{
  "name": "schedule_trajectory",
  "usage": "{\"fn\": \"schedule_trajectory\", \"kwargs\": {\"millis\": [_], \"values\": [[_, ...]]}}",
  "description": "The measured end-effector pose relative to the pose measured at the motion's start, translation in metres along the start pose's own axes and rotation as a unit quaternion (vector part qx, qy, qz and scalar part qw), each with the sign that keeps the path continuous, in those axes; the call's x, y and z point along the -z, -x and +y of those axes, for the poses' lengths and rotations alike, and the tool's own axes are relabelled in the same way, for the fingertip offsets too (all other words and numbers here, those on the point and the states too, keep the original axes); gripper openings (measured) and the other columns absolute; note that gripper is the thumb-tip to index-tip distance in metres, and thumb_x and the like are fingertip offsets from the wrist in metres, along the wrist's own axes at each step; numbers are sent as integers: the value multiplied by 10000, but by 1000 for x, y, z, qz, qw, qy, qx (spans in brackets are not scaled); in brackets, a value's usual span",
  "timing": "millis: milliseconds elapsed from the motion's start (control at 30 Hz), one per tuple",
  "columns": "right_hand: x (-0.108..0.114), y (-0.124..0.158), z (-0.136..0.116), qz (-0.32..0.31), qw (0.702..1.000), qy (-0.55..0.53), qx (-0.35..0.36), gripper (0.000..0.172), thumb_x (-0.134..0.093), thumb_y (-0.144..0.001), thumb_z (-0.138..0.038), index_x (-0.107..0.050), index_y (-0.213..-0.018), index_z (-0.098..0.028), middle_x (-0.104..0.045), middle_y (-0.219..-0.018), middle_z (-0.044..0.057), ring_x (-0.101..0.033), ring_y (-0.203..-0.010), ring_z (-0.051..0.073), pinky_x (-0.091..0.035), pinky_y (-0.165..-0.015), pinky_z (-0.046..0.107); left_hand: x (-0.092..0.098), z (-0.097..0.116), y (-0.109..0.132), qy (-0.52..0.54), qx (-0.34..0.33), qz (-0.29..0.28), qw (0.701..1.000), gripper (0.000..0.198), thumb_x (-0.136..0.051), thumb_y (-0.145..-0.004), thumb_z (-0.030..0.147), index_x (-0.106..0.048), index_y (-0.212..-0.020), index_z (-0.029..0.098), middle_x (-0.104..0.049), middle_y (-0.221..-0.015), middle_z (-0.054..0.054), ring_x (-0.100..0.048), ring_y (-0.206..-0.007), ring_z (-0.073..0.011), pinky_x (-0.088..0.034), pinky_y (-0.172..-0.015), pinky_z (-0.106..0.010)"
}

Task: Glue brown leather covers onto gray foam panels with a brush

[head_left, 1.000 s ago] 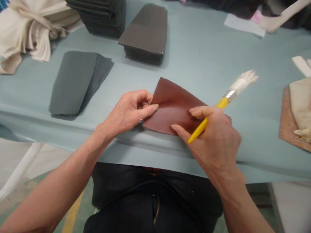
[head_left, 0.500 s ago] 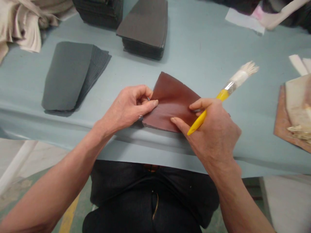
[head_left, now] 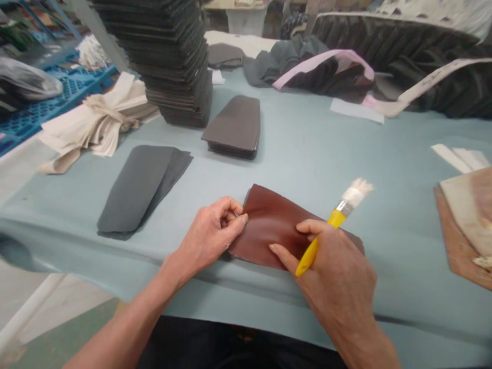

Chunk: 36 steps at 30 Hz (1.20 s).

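A reddish-brown leather-like piece (head_left: 269, 220) lies near the front edge of the table. Its left edge is pinched between the thumb and fingers of my left hand (head_left: 217, 225). My right hand (head_left: 334, 261) grips a yellow-handled brush (head_left: 336, 219), bristles pointing up and right, while its thumb and forefinger touch the brown piece from the right. The piece bulges slightly between the hands. Part of its right side is hidden under my right hand.
Fanned dark grey pieces (head_left: 134, 189) lie at left, with a smaller stack (head_left: 234, 125) behind. A tall dark stack (head_left: 180, 66) and cream strips (head_left: 103, 118) stand back left. At right is a smeared board (head_left: 457, 236); dark bundles (head_left: 326, 72) lie behind.
The view has tilted up, showing more of the table's far side, so everything appears lower in the picture. Both hands keep nearly the same hold on the brown piece and brush.
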State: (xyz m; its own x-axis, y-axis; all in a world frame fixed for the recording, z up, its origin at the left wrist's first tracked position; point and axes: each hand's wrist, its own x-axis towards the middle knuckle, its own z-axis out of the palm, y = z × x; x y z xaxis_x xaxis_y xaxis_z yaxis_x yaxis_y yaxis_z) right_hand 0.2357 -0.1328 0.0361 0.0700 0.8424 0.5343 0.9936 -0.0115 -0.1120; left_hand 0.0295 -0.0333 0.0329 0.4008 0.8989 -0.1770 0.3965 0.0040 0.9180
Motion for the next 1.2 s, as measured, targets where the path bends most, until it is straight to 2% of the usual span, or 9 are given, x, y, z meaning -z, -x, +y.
{"fn": "schedule_trajectory", "kwargs": {"millis": [133, 300, 433, 533, 667, 800, 867, 1033, 1200], "values": [[0, -1, -2, -5, 1000, 1, -10, 441, -468, -1109, -660, -589, -1053, -239, -734, -859, 40, -653, -713, 232, -421, -664, 365, -2, 4, 1, -32, 7, 27, 999, 206, -623, -969, 407, -615, -893, 216, -572, -596, 66, -504, -533, -115, -367, -520, -243], [-1, 0, -2, -6, 1000, -3, -7, 414, -501, -1108, -634, -585, -1086, -229, -742, -904, 47, -668, -768, 232, -439, -703, 365, -3, 3, 6, -101, -12, 75, 992, 228, -601, -986, 384, -608, -1135, 211, -622, -684, 69, -573, -576, -139, -425, -591, -284], [-1, 2, -1, -2, 1000, -20, -9, 342, -594, -1082, -567, -576, -1132, -230, -759, -993, 71, -688, -905, 257, -464, -785, 366, 2, 2, 11, -213, -70, 125, 966, 219, -638, -990, 344, -640, -1153, 198, -671, -838, 20, -601, -686, -157, -439, -669, -319], [-1, 3, -1, 5, 1000, -12, -7, 337, -703, -1021, -507, -569, -1174, -238, -772, -1050, 76, -668, -913, 270, -468, -847, 387, 5, 9, 15, -259, -152, 127, 946, 107, -623, -1026, 273, -660, -1085, 193, -701, -919, -15, -649, -810, -181, -475, -758, -340], [-2, 4, -2, 7, 1000, -1, -8, 431, -782, -950, -459, -543, -1237, -243, -782, -1174, 89, -644, -907, 280, -473, -922, 421, 2, 30, 25, -247, -266, 40, 931, 155, -529, -1108, 195, -656, -1021, 205, -727, -951, -17, -678, -905, -174, -511, -866, -335], [-2, 6, -3, 11, 999, -12, -29, 416, -721, -958, -382, -515, -1290, -236, -684, -1472, 168, -650, -1196, 349, -474, -1096, 496, -7, 48, 31, -201, -312, -121, 921, 255, -435, -1176, 297, -672, -1185, 204, -790, -1171, -52, -726, -1121, -186, -537, -1050, -346], [-3, 7, -3, 1, 999, -24, -38, 421, -693, -954, -349, -505, -1315, -242, -604, -1586, 188, -621, -1311, 361, -459, -1154, 520, -11, 50, 30, -210, -313, -173, 910, 370, -374, -1190, 392, -682, -1240, 193, -791, -1271, -95, -728, -1209, -223, -543, -1109, -390], [-5, 9, -2, -5, 998, -40, -52, 460, -717, -901, -307, -523, -1314, -247, -560, -1639, 195, -631, -1352, 362, -462, -1171, 541, -12, 40, 20, -273, -340, -219, 873, 657, -243, -1168, 587, -683, -1398, 155, -727, -1466, -179, -647, -1434, -308, -480, -1252, -512], [-6, 10, -2, -9, 998, -34, -48, 509, -763, -899, -339, -522, -1333, -226, -552, -1643, 222, -640, -1355, 381, -459, -1176, 549, -7, 31, 7, -339, -347, -260, 835, 855, -170, -1125, 709, -527, -1615, 106, -481, -1731, -171, -355, -1675, -384, -273, -1382, -611]]}}
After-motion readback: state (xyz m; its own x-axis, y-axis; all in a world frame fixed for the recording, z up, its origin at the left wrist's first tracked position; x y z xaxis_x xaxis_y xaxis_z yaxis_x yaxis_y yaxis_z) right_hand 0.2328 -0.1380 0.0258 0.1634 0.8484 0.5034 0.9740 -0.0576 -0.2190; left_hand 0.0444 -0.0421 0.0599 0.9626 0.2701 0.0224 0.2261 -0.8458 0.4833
